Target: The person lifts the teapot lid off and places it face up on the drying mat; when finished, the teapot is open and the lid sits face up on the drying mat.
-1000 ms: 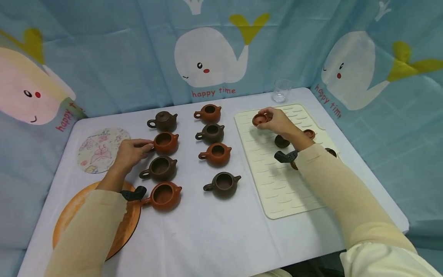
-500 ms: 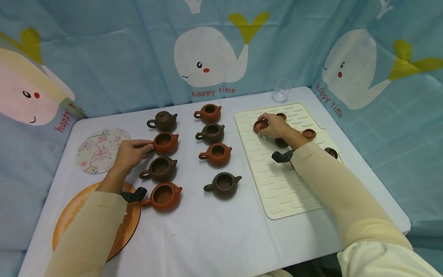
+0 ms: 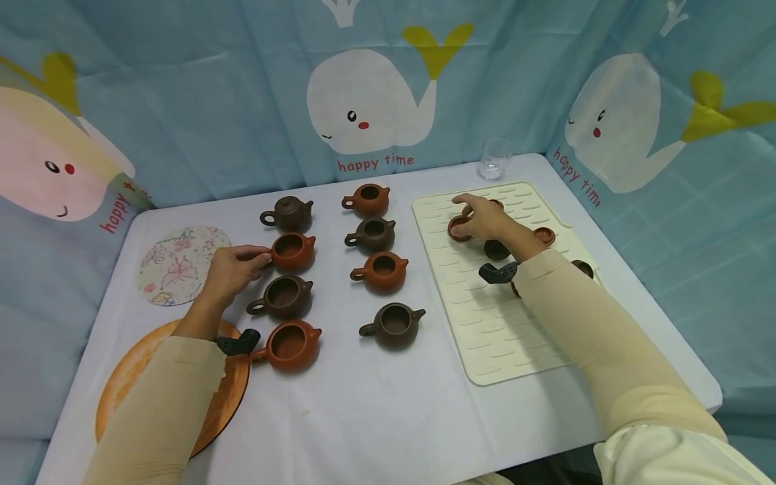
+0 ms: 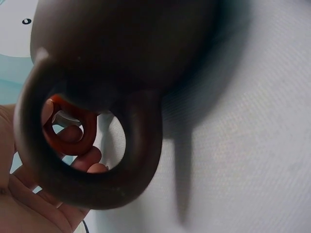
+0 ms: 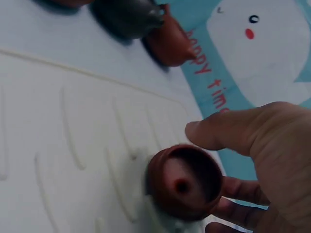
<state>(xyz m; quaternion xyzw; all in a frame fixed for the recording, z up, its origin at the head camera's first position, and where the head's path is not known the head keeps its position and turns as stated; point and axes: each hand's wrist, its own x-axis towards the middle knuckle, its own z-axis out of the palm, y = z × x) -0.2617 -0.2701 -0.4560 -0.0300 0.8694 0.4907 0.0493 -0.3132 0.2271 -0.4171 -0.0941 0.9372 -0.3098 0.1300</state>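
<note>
My left hand (image 3: pixel 233 269) pinches the handle of a reddish-brown clay teapot (image 3: pixel 292 252), lidless and upright in the left column of teapots. In the left wrist view the fingers close about that red handle (image 4: pixel 73 145), behind a dark teapot handle (image 4: pixel 97 194). Over the cream mat, my right hand (image 3: pixel 488 219) is spread beside a small reddish-brown teapot lid (image 3: pixel 459 229). The right wrist view shows this lid (image 5: pixel 184 182) hollow side toward the camera, a small hole in its middle. The thumb (image 5: pixel 214 131) stands off its rim; other fingers appear to touch its far side.
Several lidless brown and reddish teapots, such as a dark one (image 3: pixel 395 326), stand in two columns. One dark teapot (image 3: pixel 289 213) wears its lid. More lids, including a red one (image 3: pixel 544 236), lie on the mat (image 3: pixel 485 350). A glass (image 3: pixel 495 159) stands behind; an orange round board (image 3: pixel 130 367) lies front left.
My right hand has brought the red lid slightly toward me over the mat, and a finger has lifted away from it. The left hand keeps its pinch on the teapot handle.
</note>
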